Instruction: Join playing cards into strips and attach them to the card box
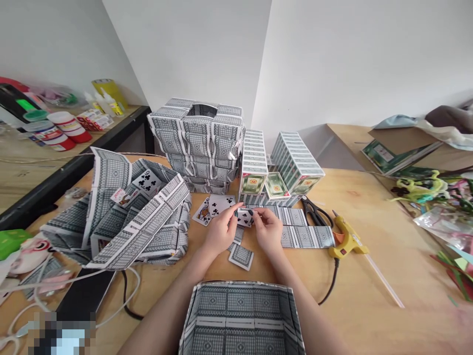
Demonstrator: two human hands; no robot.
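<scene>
Between my fingertips is a playing card (244, 218) with black clubs on its face. My left hand (220, 229) pinches one end, and my right hand (268, 230) grips the other. Just below lie loose cards with grey patterned backs, one of them a face-down card (241, 257). Face-up cards (203, 213) rest left of my fingers. To the right, strips of joined cards (306, 236) lie flat on the table. Closest to me, between my forearms, stands an open box built of cards (241, 308).
A yellow glue gun (347, 240) with a clear glue stick lies right, beside black scissors (314, 213). Stacked card packs (253, 158) and a tall card-built box (199, 143) stand behind. An open card-built structure (162, 217), white cables (135, 286) and red-white jars (70, 125) are left.
</scene>
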